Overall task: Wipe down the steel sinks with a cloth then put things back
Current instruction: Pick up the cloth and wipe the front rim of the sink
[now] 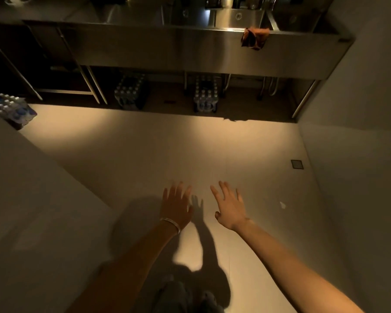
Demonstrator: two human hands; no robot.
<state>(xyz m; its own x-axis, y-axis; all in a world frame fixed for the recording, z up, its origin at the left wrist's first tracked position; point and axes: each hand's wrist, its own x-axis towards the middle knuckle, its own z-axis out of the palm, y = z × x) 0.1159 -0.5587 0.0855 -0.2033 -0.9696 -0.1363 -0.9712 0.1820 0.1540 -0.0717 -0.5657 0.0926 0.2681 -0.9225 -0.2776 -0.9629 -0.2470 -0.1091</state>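
Observation:
A long steel sink unit [190,48] runs across the far wall, with several basins along its top. An orange-brown cloth [254,38] hangs over the unit's front rim toward the right. Dark items stand behind the basins at the top edge, too dim to tell apart. My left hand [176,205], with a metal bangle at the wrist, and my right hand [230,205] are stretched out over the floor, well short of the sinks. Both hands have spread fingers and hold nothing.
Two shrink-wrapped packs of water bottles [129,91] [205,94] sit under the sink unit, another pack [9,108] at the left. A wall corner [43,199] juts in at the left, a wall [359,154] closes the right. A floor drain [297,164] lies near it.

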